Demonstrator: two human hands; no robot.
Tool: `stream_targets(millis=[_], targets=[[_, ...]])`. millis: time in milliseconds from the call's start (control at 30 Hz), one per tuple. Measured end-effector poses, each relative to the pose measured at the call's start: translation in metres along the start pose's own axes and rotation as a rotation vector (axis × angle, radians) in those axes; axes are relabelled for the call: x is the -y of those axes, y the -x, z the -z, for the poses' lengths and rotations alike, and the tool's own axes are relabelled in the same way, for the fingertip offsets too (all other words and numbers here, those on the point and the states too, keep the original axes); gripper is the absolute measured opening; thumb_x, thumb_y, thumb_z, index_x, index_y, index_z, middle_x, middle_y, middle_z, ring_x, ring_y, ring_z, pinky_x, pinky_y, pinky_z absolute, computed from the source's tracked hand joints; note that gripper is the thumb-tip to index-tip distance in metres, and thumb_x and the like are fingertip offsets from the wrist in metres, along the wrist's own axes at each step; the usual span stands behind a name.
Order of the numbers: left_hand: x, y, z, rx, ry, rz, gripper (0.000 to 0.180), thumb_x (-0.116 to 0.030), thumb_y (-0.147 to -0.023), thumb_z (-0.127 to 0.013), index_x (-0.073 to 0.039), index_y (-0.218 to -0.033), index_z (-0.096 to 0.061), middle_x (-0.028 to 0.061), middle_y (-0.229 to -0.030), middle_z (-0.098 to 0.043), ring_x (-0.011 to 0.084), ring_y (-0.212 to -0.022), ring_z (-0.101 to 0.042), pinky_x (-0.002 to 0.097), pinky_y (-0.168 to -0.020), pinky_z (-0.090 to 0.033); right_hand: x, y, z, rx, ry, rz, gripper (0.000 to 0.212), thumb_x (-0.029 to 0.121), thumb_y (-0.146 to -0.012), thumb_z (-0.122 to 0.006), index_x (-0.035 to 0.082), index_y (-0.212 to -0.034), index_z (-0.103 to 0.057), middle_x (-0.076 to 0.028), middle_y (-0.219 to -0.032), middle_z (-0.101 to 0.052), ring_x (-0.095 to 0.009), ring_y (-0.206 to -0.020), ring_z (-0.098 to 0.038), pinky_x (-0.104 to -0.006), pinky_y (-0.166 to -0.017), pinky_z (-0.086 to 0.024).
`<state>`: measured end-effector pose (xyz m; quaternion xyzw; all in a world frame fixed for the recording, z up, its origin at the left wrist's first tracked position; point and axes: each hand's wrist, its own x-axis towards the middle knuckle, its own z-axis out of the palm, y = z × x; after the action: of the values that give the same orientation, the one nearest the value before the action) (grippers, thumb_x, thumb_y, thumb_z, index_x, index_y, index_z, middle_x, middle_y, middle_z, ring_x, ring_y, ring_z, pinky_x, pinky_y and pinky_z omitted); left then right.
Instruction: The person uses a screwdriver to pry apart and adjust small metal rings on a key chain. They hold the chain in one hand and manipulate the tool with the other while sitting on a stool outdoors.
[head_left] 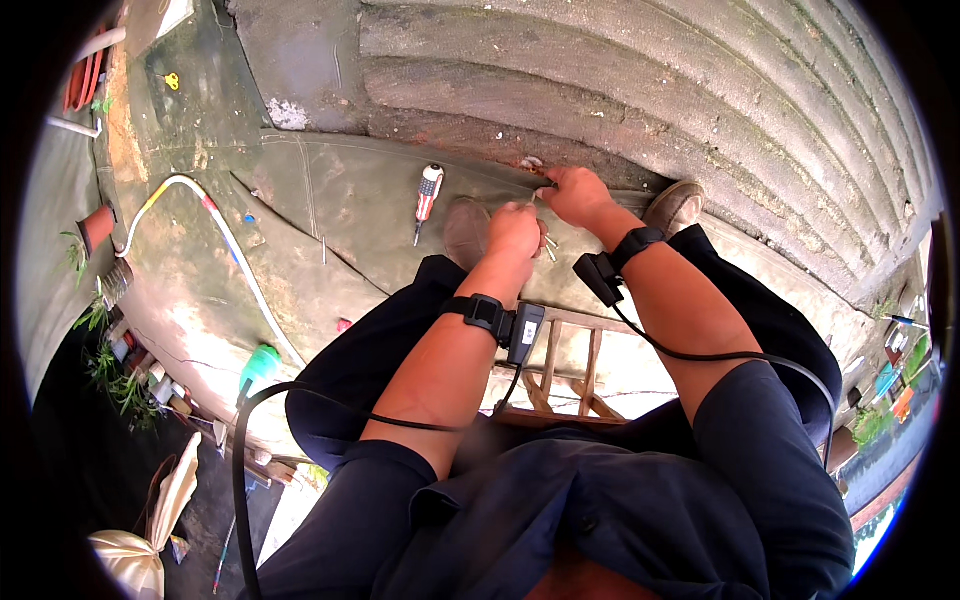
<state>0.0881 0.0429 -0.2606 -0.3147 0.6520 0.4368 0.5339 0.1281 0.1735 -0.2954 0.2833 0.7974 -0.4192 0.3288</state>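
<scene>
My left hand (515, 235) is closed, its fingers curled in front of me between my shoes. Close beside it, my right hand (578, 197) pinches with thumb and forefinger, knuckles up. Between the two hands shows a small, pale, thin piece (537, 197); its kind is too small to tell. Short metal rods (551, 249) stick out or lie just below my left hand; I cannot tell whether it holds them. To the left, a screwdriver (428, 195) with a red, white and blue handle lies on the ground, its tip toward me.
Ridged concrete (620, 90) rises at the far side. A white hose (245, 265) curves along the left, near yellow-handled scissors (172, 81) and a green object (261, 367). A thin metal rod (324, 250) lies nearby. Below me is a wooden stool (560, 365). Black cables (740, 357) run from both wrists.
</scene>
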Motion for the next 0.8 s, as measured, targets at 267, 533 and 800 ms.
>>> stream_targets(millis=[267, 533, 800], targets=[[0.019, -0.034, 0.011, -0.245, -0.303, -0.218, 0.021, -0.017, -0.091, -0.055, 0.000, -0.102, -0.059, 0.0073, -0.083, -0.065, 0.0166, -0.072, -0.060, 0.0307, -0.058, -0.044, 0.000, -0.008, -0.006, -0.071, 0.016, 0.041, 0.036, 0.030, -0.084, -0.066, 0.010, -0.114, -0.067, -0.020, -0.105, -0.067, -0.038, -0.100, -0.063, -0.0437, -0.087, -0.050], [-0.057, -0.014, 0.028, -0.295, -0.273, -0.329, 0.043, -0.012, -0.085, -0.060, 0.005, -0.124, -0.058, 0.0153, -0.123, -0.063, 0.0240, -0.113, -0.059, 0.0338, -0.094, -0.045, 0.000, -0.013, 0.002, -0.030, 0.070, -0.063, 0.034, 0.030, -0.086, -0.064, 0.016, -0.117, -0.067, -0.015, -0.110, -0.068, -0.034, -0.105, -0.063, -0.0428, -0.090, -0.051], [0.001, -0.031, 0.006, -0.043, -0.300, 0.023, 0.038, -0.012, -0.090, -0.058, 0.000, -0.126, -0.056, 0.0127, -0.110, -0.064, 0.0233, -0.101, -0.060, 0.0382, -0.085, -0.048, 0.000, -0.021, 0.003, -0.040, 0.028, -0.050, 0.034, 0.030, -0.086, -0.064, 0.016, -0.117, -0.067, -0.015, -0.112, -0.068, -0.034, -0.105, -0.064, -0.0429, -0.091, -0.051]])
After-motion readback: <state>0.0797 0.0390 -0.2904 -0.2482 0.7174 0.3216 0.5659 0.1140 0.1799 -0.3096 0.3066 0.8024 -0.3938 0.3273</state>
